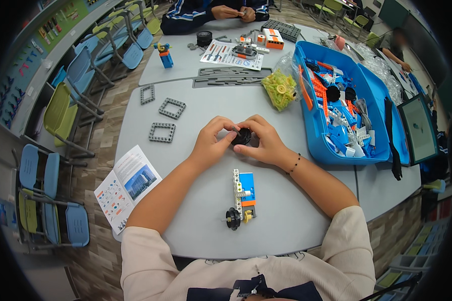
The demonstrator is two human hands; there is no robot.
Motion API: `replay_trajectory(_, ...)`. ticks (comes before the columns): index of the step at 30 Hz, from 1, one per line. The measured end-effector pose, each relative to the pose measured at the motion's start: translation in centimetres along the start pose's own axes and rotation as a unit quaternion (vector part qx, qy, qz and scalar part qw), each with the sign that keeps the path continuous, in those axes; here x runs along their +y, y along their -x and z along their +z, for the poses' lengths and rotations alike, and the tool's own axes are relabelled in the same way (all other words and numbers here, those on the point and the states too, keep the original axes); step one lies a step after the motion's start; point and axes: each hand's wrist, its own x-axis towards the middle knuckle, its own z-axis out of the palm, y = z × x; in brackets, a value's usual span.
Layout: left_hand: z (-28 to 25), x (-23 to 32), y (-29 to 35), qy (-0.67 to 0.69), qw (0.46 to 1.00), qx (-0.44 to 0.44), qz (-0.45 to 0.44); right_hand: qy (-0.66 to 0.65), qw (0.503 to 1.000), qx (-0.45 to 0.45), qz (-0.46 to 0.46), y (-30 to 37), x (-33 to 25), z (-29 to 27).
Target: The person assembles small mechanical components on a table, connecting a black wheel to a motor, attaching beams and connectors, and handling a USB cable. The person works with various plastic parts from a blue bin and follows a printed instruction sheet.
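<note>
In the middle of the table, my left hand point(215, 142) and my right hand point(264, 142) meet over a black toy wheel point(243, 136). The right thumb and fingers grip the wheel's side. Between my left fingertips is a short grey rod-like piece point(235, 130), held against the wheel; whether it is inserted cannot be made out. Closer to me lies a partly built block model point(247, 193) with a white holed beam, a blue and orange block, and a yellow gear. Another black wheel point(233, 219) is fitted at its near left end.
Grey rectangular frames point(162, 132) and an open booklet point(127, 188) lie to the left. A blue bin point(322, 152) of mixed parts stands right, beside a bag of yellow-green pieces point(279, 90). Beyond are a grey parts tray point(196, 82), a printed sheet point(217, 54) and another person's hands point(231, 12).
</note>
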Motion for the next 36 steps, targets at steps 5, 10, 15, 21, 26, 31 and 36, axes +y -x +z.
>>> replay_trajectory(5,-0.7,-0.5,-0.1,0.146,0.980,-0.030,-0.131,-0.057,0.996,0.027,-0.057,-0.1,0.1,0.1)
replay_trajectory(10,-1.1,-0.3,-0.2,0.219,0.960,-0.060,-0.162,-0.068,0.995,0.007,-0.068,0.2,0.5,0.3)
replay_trajectory(15,-0.9,0.1,-0.2,0.232,0.955,-0.059,-0.177,-0.060,0.995,0.009,-0.082,0.3,0.2,0.3)
replay_trajectory(21,-0.8,-0.4,-0.2,0.215,0.959,-0.069,-0.171,-0.046,0.996,-0.002,-0.075,0.5,0.2,0.5)
replay_trajectory(26,-0.3,-0.5,-0.1,0.126,0.985,-0.029,-0.117,-0.033,0.999,0.031,-0.030,0.7,0.4,0.5)
replay_trajectory(31,-0.2,0.4,0.1,0.075,0.994,-0.061,-0.042,-0.058,0.998,0.032,0.021,0.7,0.6,0.6)
replay_trajectory(36,0.3,0.9,0.4,-0.033,0.999,-0.033,-0.007,-0.070,0.996,0.030,0.046,0.7,1.1,0.8)
